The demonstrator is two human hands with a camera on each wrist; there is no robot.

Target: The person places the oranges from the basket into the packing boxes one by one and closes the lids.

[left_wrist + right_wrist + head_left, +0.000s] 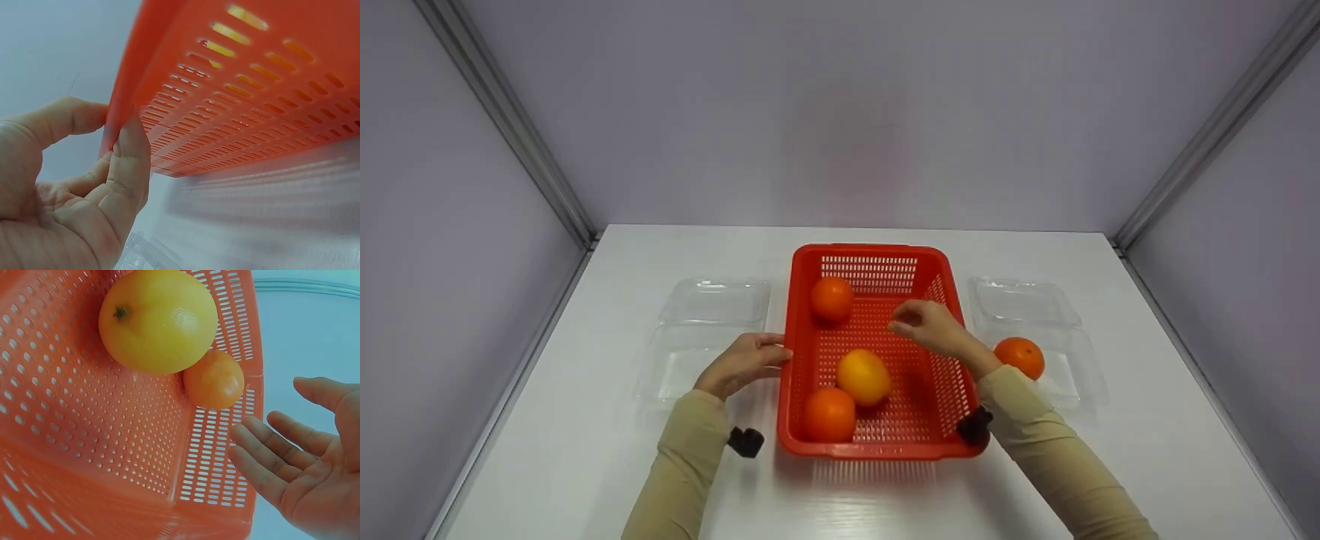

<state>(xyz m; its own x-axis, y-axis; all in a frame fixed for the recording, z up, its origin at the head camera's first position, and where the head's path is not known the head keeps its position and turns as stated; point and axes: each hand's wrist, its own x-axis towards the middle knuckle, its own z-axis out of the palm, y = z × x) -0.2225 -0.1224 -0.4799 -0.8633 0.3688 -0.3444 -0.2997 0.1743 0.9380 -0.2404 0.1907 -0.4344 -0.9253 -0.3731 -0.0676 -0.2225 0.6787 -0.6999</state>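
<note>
A red plastic basket with slotted walls stands in the middle of the table. My left hand pinches its left rim; in the left wrist view the thumb meets the rim from one side and the fingers from the other. Over the basket's right half hovers my right hand, fingers loosely bent and holding nothing. Inside lie an orange at the far left, another orange at the near left, and a yellower round fruit beside it. That yellow fruit shows a green stem end in the right wrist view.
Clear plastic clamshell boxes lie lidded open on both sides: a left box and a right box. An orange sits in the right one, beside my right sleeve. Pale panels enclose the white table.
</note>
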